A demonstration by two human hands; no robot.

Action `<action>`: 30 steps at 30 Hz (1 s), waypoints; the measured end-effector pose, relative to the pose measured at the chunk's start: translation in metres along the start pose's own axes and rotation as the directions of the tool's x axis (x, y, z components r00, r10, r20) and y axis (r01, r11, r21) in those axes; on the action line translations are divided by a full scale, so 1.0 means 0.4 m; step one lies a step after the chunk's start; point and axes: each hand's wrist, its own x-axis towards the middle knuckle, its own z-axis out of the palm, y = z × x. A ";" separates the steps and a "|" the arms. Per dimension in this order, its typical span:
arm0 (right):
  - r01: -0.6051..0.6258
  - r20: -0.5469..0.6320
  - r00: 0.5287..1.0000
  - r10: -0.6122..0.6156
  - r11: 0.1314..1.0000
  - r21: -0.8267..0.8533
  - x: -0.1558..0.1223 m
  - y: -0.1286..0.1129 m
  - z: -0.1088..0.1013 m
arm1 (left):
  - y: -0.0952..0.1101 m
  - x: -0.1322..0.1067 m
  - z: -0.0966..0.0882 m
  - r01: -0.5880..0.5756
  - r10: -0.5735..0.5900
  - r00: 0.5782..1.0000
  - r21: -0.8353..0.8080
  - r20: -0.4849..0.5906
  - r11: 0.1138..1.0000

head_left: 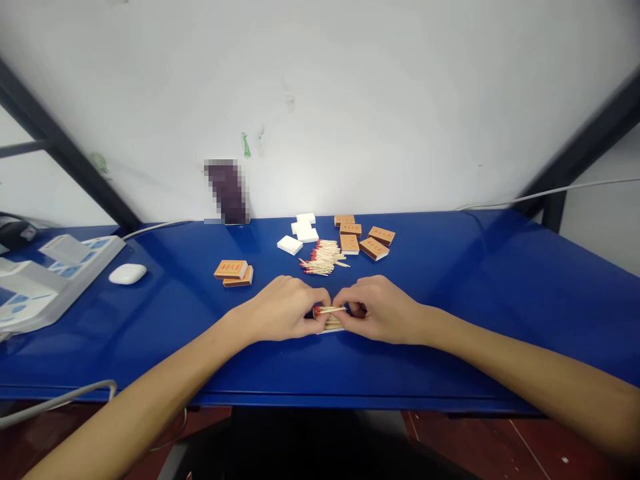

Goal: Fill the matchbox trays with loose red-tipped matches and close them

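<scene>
My left hand (287,310) and my right hand (383,310) meet over a white matchbox tray (331,329) near the front of the blue table. Matches (333,323) lie lengthwise in the tray, partly hidden by my fingers. Between the fingertips of both hands are a few more matches (329,309), red heads to the left, just above those in the tray. Both hands are closed in a pinch. Just beyond them is a loose heap of red-tipped matches (325,257).
Several white trays (306,232) sit behind the heap, with several orange matchbox sleeves (350,243) to their right. Two orange matchboxes (233,270) are stacked at left. Farther left are a white mouse-like object (127,273) and a white-and-blue device (55,283). A wall stands behind.
</scene>
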 end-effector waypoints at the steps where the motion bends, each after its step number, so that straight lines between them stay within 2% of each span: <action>1: -0.010 0.009 1.000 0.010 1.000 0.006 0.001 0.000 0.000 | -0.001 0.000 0.001 -0.003 0.003 1.000 -0.002 -0.010 1.000; 6: -0.033 0.043 0.999 0.032 0.999 0.025 0.006 0.001 -0.002 | -0.012 0.000 0.009 -0.087 0.090 0.993 0.043 -0.079 0.995; 11: -0.021 0.059 0.998 0.020 1.000 0.018 0.008 0.006 0.000 | -0.024 -0.001 0.012 -0.153 0.162 0.982 0.092 -0.098 0.984; 23: 0.024 -0.003 1.000 -0.024 0.991 0.134 0.004 0.007 -0.002 | -0.033 0.000 0.014 -0.149 0.154 0.985 0.059 -0.073 0.987; 30: 0.083 -0.097 0.993 -0.068 0.984 0.159 -0.002 0.007 -0.005 | -0.041 0.001 0.022 -0.158 0.165 0.982 0.083 -0.089 0.984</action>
